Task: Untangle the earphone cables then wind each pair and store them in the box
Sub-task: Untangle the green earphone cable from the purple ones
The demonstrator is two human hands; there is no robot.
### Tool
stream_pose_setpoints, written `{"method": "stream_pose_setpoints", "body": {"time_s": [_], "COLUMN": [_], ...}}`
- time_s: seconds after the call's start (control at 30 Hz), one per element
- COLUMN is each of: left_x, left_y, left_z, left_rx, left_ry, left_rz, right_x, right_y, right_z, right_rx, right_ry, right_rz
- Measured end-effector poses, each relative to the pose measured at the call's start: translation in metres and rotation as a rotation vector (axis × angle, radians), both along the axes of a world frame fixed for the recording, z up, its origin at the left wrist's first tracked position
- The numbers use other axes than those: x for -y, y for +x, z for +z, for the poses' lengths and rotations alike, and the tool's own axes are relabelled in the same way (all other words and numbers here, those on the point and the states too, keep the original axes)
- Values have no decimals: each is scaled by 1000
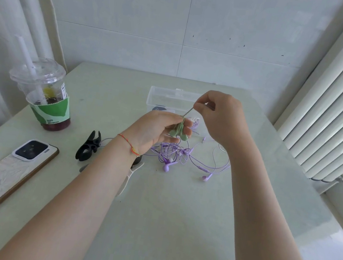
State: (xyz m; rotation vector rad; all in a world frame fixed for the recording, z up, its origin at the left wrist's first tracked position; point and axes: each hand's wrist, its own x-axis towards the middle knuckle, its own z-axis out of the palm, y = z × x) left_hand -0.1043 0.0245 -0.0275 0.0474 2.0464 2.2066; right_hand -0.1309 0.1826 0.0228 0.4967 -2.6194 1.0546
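My left hand (pixel 157 131) holds a wound bundle of green earphones (pixel 179 132) between its fingers, the two earbuds hanging below them. My right hand (pixel 219 117) pinches the free end of the green cable, which runs taut down to the bundle. Both hands hover above the table in front of a clear plastic box (pixel 166 99). A tangled heap of purple earphones (pixel 184 156) lies on the table below the hands. A bit of white and purple cable (pixel 195 122) shows just behind my left fingers, beside the box.
A lidded drink cup (pixel 46 94) with a straw stands at the left. A phone (pixel 5 173) lies face down near the left edge. A black clip (pixel 89 147) and a white clip (pixel 130 175) lie by my left wrist. Window blinds (pixel 339 100) line the right side.
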Motion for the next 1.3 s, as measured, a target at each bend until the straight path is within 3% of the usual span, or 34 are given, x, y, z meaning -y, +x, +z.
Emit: {"method": "stream_pose_setpoints", "body": {"time_s": [0.23, 0.53, 0.7, 0.87, 1.3], "left_x": [2, 0, 1, 8, 7], "left_y": [-2, 6, 11, 7, 8], "left_z": [1, 3, 11, 15, 15], "left_rx": [33, -54, -84, -39, -35], "left_ry": [206, 23, 245, 503, 744], "left_rz": [127, -87, -165, -60, 5], "right_x": [1, -2, -3, 3, 13], "right_y": [1, -2, -7, -5, 6], "right_z": [0, -3, -9, -13, -11], "right_rx": [-19, -24, 19, 107, 243], "right_ry": [9, -53, -33, 89, 279], "right_rz": [37, 13, 7, 96, 212]}}
